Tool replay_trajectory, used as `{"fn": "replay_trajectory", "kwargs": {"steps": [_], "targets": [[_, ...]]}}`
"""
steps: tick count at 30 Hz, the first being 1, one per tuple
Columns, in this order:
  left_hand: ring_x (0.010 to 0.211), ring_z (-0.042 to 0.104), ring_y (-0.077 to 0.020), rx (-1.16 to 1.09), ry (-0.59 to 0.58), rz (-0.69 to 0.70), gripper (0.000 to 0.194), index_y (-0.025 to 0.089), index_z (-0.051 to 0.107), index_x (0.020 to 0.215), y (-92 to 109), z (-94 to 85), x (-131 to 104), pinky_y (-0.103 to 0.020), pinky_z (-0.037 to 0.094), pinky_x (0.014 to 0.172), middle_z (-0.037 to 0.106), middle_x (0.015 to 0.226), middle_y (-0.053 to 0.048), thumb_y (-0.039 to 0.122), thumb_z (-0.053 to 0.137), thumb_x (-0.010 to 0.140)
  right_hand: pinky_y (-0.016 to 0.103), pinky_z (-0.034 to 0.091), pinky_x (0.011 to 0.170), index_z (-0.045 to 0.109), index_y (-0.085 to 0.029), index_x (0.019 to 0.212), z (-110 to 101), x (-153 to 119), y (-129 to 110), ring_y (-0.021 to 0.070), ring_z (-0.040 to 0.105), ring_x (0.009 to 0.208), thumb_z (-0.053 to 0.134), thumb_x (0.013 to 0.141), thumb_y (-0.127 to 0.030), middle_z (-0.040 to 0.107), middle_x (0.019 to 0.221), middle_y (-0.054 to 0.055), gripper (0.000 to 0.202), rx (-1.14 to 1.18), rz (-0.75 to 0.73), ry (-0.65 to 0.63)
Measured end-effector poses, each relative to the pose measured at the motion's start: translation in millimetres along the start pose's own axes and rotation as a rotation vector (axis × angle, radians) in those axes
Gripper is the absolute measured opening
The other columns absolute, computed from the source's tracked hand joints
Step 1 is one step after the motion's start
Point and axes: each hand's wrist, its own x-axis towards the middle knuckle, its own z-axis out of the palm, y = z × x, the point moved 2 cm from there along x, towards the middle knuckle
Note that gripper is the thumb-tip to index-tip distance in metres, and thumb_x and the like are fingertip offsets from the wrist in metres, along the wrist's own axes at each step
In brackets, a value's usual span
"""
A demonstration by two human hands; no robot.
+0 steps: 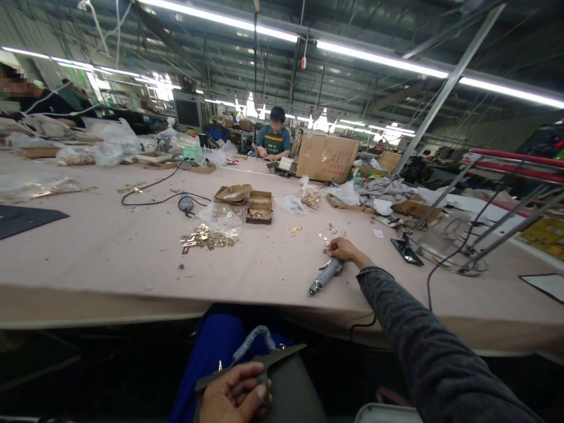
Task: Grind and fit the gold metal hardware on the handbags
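Observation:
My left hand (pixel 235 395) is closed on the edge of a dark grey-green handbag (pixel 293 388) low in front of me. The bag has a plastic-wrapped handle (pixel 255 341) and small gold-coloured fittings. Out on the table, my right hand (pixel 346 249) has its fingertips pressed together at the surface; what they pinch is too small to make out. Small gold-coloured metal pieces (pixel 331 228) lie just beyond those fingers. A grey electric screwdriver (pixel 326 276) lies right beside this hand, on the near side, its tip pointing towards me.
A heap of metal plates (pixel 207 237) lies left of centre, near an open cardboard box (pixel 259 208) of small parts. A phone (pixel 406 251) and a metal rack (pixel 467 217) are at right. Across the table, a person (pixel 274 141) works beside a large carton (pixel 328 157).

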Motion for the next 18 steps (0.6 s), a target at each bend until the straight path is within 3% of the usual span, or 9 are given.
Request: {"fn": "replay_trajectory", "kwargs": {"steps": [3,6,8,9,12,15,18], "targets": [[0.066,0.073,-0.0255,0.027,-0.025,0.056,0.048,0.008,0.076,0.095,6,1.2,-7,-0.03,0.058,0.06,0.076,0.073,-0.013,0.034,0.092,0.06,0.023,0.041,0.06,0.069,-0.015,0.066,-7,-10,-15,0.0135,0.056,0.061,0.08,0.067,-0.019,0.065,0.062,0.001,0.012,0.008,0.008,0.005],[0.07,0.075,-0.0266,-0.002,-0.074,0.044,0.046,0.005,0.075,0.101,7,1.6,-9,-0.033,0.06,0.064,0.077,0.08,-0.016,0.028,0.089,0.063,0.026,0.039,0.062,0.07,-0.012,0.078,-9,-20,-31,0.0123,0.053,0.063,0.074,0.081,-0.033,0.064,0.066,0.003,0.022,0.057,-0.01,0.056],[0.074,0.075,-0.0272,-0.034,-0.073,0.025,0.047,0.004,0.075,0.103,5,0.5,-8,-0.034,0.061,0.066,0.077,0.084,-0.017,0.027,0.089,0.064,0.026,0.041,0.064,0.072,-0.009,0.089,-10,-38,-51,0.0121,0.057,0.065,0.074,0.082,-0.042,0.067,0.072,0.006,0.034,0.263,-0.141,0.158],[0.075,0.075,-0.0275,-0.045,-0.067,0.019,0.047,0.004,0.075,0.103,4,0.1,-8,-0.034,0.061,0.067,0.077,0.085,-0.017,0.027,0.09,0.064,0.027,0.043,0.065,0.073,-0.01,0.098,-7,-53,-65,0.0139,0.062,0.07,0.073,0.084,-0.046,0.069,0.078,0.008,0.039,0.386,-0.199,0.096],[0.076,0.076,-0.0281,-0.058,-0.062,0.015,0.049,0.004,0.075,0.103,2,0.3,-10,-0.035,0.061,0.067,0.077,0.085,-0.017,0.028,0.092,0.063,0.029,0.051,0.069,0.075,-0.016,0.098,11,-115,-116,0.0186,0.066,0.076,0.081,0.078,-0.049,0.072,0.086,0.008,0.039,0.636,-0.305,-0.166],[0.073,0.075,-0.0267,-0.054,-0.081,0.023,0.048,0.004,0.076,0.102,3,1.5,-11,-0.033,0.061,0.064,0.077,0.084,-0.017,0.027,0.091,0.062,0.03,0.054,0.075,0.077,-0.019,0.096,39,-177,-165,0.0204,0.067,0.084,0.076,0.085,-0.047,0.073,0.093,0.008,0.03,0.695,-0.378,-0.421],[0.071,0.075,-0.0251,-0.047,-0.106,0.031,0.046,0.003,0.076,0.103,5,2.7,-13,-0.032,0.061,0.064,0.078,0.084,-0.016,0.023,0.089,0.064,0.029,0.054,0.075,0.077,-0.019,0.096,66,-213,-193,0.02,0.067,0.084,0.073,0.088,-0.042,0.074,0.09,0.006,0.024,0.734,-0.387,-0.607]]}}
